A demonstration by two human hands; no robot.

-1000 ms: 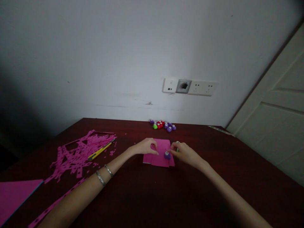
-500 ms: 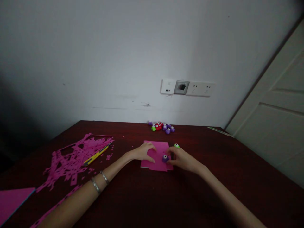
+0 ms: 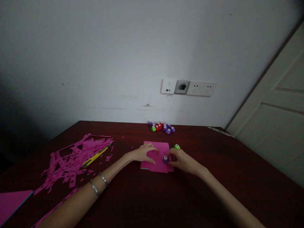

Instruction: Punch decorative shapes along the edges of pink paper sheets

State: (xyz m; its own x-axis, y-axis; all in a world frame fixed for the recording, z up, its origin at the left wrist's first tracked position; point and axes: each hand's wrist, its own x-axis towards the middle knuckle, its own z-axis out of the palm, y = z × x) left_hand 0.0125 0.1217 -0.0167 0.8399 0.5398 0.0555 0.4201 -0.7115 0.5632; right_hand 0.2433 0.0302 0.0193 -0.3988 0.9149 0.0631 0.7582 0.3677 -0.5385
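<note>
A pink sheet [image 3: 158,167] lies on the table between my hands, in what looks like a small stack with uneven edges. My left hand [image 3: 143,153] rests on its left side, thumb and fingers spread apart. At the sheet's right side, my right hand [image 3: 179,160] has its thumb and fingers closed on a small purple craft punch [image 3: 165,159] with a white top button. Just behind that hand sits a green craft punch [image 3: 177,146], partly hidden by it.
Pink punched scraps [image 3: 68,161] heap on the left, with a yellow utility knife [image 3: 96,156] beside them. Several purple, red and green punches [image 3: 168,130] cluster near the wall. Another pink sheet [image 3: 13,202] lies at the near left; a thin strip [image 3: 220,131] lies far right.
Both hands stay nearly in place. The purple punch remains in my right hand at the sheet's right side; the view has shifted very slightly.
</note>
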